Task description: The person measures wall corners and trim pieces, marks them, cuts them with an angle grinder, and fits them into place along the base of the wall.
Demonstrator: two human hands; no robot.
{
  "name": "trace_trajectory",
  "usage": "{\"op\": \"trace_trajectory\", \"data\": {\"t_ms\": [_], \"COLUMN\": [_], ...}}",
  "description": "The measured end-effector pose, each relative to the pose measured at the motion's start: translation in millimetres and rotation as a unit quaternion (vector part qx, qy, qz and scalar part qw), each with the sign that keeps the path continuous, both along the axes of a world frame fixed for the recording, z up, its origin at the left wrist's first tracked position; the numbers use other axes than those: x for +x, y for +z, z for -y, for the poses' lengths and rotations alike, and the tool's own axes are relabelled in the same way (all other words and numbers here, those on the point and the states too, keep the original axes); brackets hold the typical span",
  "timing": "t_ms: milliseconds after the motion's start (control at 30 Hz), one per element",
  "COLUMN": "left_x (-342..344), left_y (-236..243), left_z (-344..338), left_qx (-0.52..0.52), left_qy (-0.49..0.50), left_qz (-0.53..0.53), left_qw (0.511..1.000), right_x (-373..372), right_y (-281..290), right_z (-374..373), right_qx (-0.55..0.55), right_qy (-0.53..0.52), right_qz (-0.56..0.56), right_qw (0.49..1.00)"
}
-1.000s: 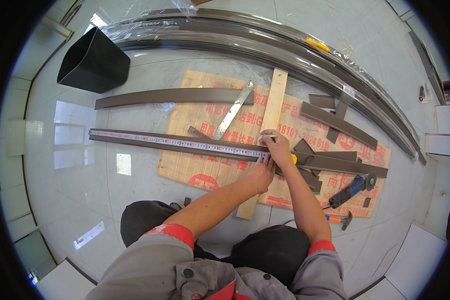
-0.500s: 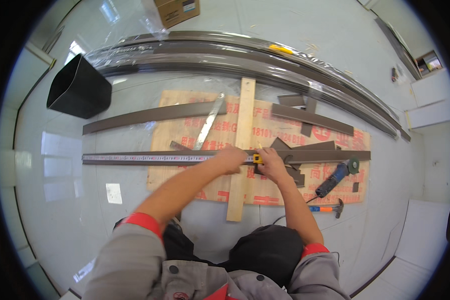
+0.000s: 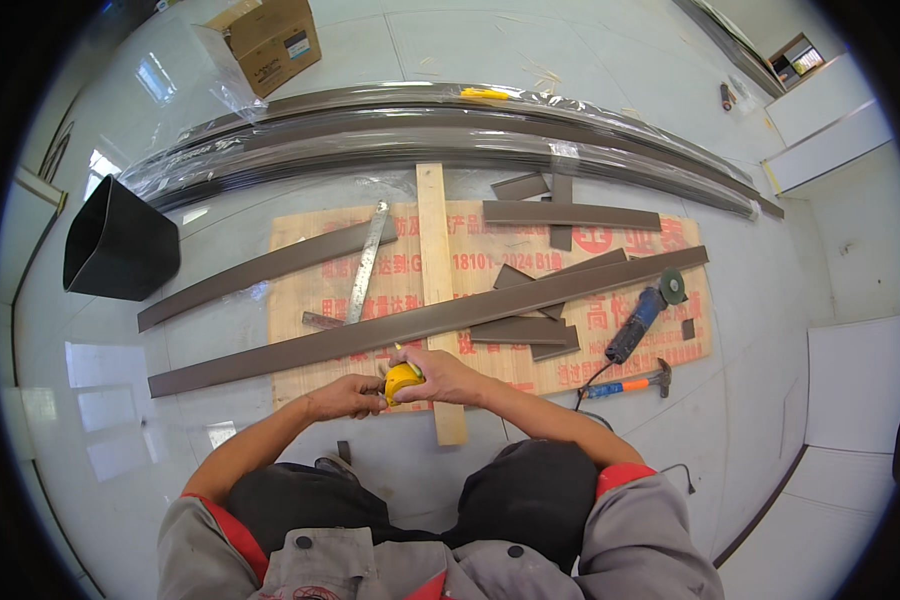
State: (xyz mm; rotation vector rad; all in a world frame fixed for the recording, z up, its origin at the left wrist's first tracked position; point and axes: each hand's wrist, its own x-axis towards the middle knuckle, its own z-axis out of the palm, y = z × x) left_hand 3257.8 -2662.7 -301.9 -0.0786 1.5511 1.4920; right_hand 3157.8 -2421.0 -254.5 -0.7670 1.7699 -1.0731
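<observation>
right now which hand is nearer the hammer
Right. The right hand sits at the yellow tape measure, on the side towards the hammer. The left hand is on the tape measure's far side, farther from it.

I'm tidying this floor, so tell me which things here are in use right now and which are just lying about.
In use: yellow tape measure, gripped by left hand and right hand; long brown strip just beyond them.
Lying about: angle grinder, hammer, metal ruler, black bin, cardboard box.
</observation>
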Motion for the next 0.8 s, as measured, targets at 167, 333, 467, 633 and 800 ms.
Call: {"op": "trace_trajectory", "data": {"t_ms": [167, 333, 467, 633, 800], "left_x": [52, 122, 135, 149, 77], "left_y": [-49, -76, -56, -80, -43], "left_z": [28, 72, 80, 100, 87], "left_qx": [-0.058, -0.162, -0.224, -0.3, -0.366], "left_qy": [0.025, 0.015, -0.032, -0.127, -0.153], "left_qz": [0.012, 0.004, -0.01, -0.201, -0.262], "left_qw": [0.998, 0.987, 0.974, 0.924, 0.88], "right_x": [-30, -33, -24, -21, 0], "right_y": [-88, -131, -129, -129, -111], "right_z": [-77, -155, -178, -184, -227], "right_qx": [0.125, 0.222, 0.255, 0.245, 0.252], "right_qy": [-0.171, -0.142, -0.155, -0.089, 0.015], "right_qz": [-0.33, -0.562, -0.549, -0.576, -0.585], "right_qw": [0.92, 0.784, 0.781, 0.775, 0.771]}}
